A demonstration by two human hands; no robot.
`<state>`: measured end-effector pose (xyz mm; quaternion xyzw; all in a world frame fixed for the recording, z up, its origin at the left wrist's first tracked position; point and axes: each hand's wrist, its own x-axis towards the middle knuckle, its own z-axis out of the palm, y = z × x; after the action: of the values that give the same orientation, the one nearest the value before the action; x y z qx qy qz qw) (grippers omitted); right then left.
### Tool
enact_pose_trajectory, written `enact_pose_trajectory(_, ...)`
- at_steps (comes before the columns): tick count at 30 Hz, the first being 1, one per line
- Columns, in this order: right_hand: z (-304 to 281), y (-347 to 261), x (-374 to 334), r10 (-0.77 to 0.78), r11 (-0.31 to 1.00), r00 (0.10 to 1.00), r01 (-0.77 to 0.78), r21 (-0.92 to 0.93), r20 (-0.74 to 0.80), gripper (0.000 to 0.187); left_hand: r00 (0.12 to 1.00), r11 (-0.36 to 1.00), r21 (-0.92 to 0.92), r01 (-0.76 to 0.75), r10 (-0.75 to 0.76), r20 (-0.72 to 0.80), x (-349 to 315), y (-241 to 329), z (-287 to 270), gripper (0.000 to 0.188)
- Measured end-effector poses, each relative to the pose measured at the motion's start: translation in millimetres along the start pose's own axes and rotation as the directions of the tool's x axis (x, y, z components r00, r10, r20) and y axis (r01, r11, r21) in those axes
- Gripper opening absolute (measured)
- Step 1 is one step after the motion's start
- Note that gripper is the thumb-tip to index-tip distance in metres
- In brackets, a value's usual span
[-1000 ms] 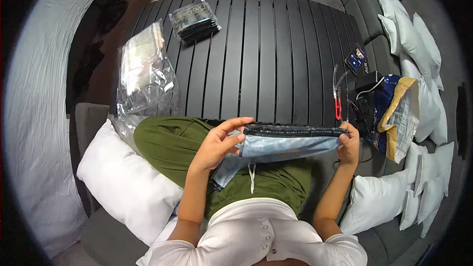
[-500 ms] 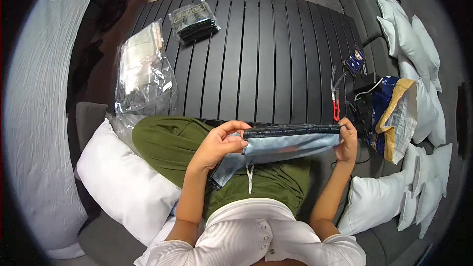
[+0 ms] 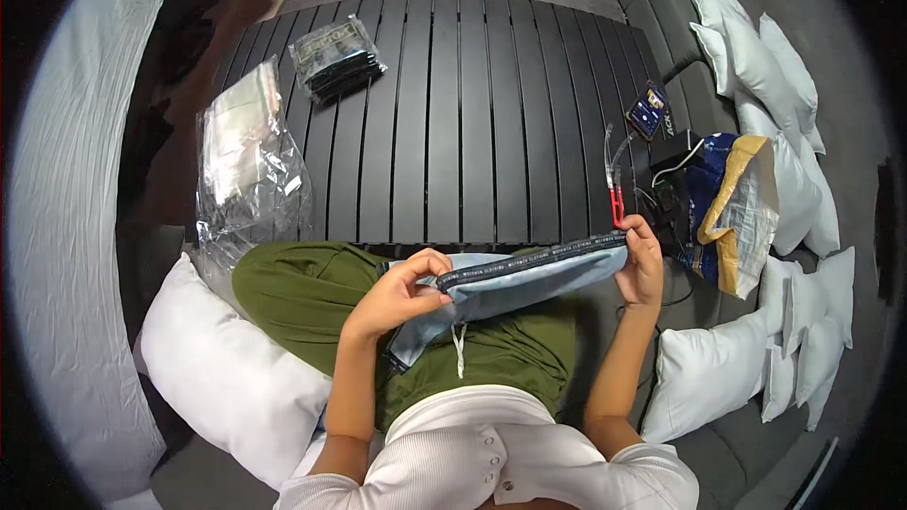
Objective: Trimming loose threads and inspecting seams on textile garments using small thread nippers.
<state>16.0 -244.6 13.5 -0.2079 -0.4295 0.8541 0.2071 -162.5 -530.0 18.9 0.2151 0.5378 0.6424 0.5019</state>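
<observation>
A light-blue cloth garment [image 3: 529,287] with a black lettered band [image 3: 539,263] along its top edge is stretched between my hands, above my lap. My left hand [image 3: 402,293] pinches the band's left end between thumb and fingers. The other end is gripped by my right hand [image 3: 642,260], held higher, so the band slopes up to the right. A second part of the garment with a dark edge hangs below my left hand, over my green trousers [image 3: 293,297]. Just beyond my right hand, a red-handled tool [image 3: 617,206] lies on the table.
A black slatted table [image 3: 444,123] stands in front of me. On it are a stack of dark packets [image 3: 335,61], clear plastic bags [image 3: 241,151] and a phone [image 3: 647,113]. A blue and tan sack [image 3: 723,217] is at the right. White pillows [image 3: 231,368] lie on both sides.
The garment's band has gone from nearly level to sloping up to the right, with its left end lower. Both hands keep their grip. The whole view has shifted slightly.
</observation>
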Motion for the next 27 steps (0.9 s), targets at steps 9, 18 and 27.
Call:
enact_pose_trajectory(9, 23.2, 0.7, 4.5, 0.006, 0.982, 0.995, -0.025, -0.188, -0.100, 0.012, 0.943, 0.945, -0.029, -0.327, 0.328, 0.058, -3.3, -2.4, -2.7, 0.019)
enact_pose_trajectory(18, 61.6, 25.6, -1.8, -0.146, 0.871, 0.989, 0.130, -0.474, 0.005, 0.010, 0.965, 0.969, -0.040, -0.243, 0.238, -0.107, 1.1, 7.8, 36.9, 0.015)
enact_pose_trajectory(27, 111.1, 31.6, -21.4, 0.065, 0.821, 0.851, 0.251, -0.512, 0.521, 0.020, 0.986, 0.981, -0.188, -0.059, 0.028, -0.162, -5.8, 16.5, 51.1, 0.009)
